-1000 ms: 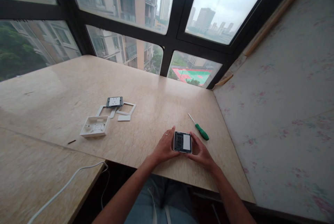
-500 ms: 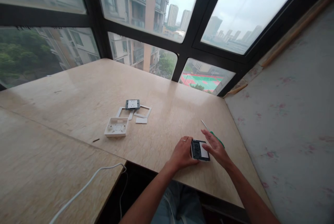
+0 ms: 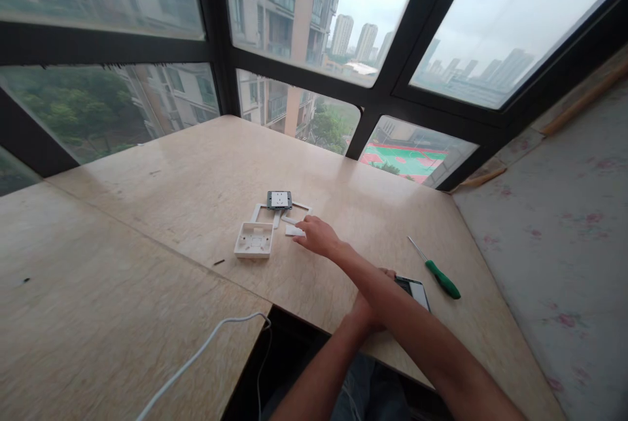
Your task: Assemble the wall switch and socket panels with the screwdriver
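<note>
My left hand (image 3: 369, 311) is wrapped around a wall socket module (image 3: 413, 290) with a dark frame and a white strip. My right forearm crosses over and hides much of that hand. Farther left, my right hand (image 3: 318, 235) is over a small white cover plate (image 3: 290, 230), thumb and fingers apart at its right end. Behind the plate lie white frames (image 3: 303, 206), partly under the right fingers. Another socket module (image 3: 279, 200), white-faced with a dark mount, rests on a frame. An open white back box (image 3: 255, 242) stands just left of the plate.
A green-handled screwdriver (image 3: 441, 278) lies on the marble-look counter (image 3: 196, 172) at the right. A white cable (image 3: 196, 350) runs to the counter's front edge. One small dark piece (image 3: 219, 262) lies near the box. Windows and a papered wall (image 3: 554, 264) border the counter.
My right hand has left the socket module and reached left across my left arm to the white cover plate. My left hand keeps hold of the module. The view has turned slightly left.
</note>
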Action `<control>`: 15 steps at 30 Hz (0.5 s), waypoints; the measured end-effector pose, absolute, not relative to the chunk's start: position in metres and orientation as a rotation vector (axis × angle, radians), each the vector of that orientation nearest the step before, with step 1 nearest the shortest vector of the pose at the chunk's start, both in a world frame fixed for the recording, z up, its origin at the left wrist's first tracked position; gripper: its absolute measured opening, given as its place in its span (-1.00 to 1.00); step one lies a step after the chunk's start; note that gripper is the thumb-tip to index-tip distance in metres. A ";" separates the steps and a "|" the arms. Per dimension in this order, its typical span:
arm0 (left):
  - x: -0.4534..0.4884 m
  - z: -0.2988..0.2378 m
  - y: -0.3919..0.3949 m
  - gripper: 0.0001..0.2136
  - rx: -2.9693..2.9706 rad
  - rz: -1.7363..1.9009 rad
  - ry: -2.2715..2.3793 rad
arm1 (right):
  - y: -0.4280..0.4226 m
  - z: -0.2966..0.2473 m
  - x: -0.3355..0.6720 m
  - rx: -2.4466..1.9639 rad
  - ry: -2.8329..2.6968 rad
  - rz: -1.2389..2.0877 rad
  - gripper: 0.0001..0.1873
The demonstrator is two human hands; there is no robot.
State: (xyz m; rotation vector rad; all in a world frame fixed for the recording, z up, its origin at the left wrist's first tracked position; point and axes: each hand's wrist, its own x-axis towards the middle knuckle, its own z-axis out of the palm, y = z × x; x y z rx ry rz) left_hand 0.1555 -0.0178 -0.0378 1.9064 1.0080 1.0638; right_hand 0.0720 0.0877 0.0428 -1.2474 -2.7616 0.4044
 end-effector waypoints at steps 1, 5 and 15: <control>0.157 -0.041 -0.018 -0.48 1.934 1.047 1.028 | 0.090 0.040 0.063 -1.273 -2.785 0.381 -0.72; 0.161 -0.049 -0.018 -0.40 1.992 1.006 1.067 | 0.096 0.034 0.043 -1.332 -2.845 0.320 -0.76; 0.157 -0.036 -0.016 -0.50 1.930 1.061 1.081 | 0.097 0.023 0.074 -1.071 -2.945 0.484 -0.64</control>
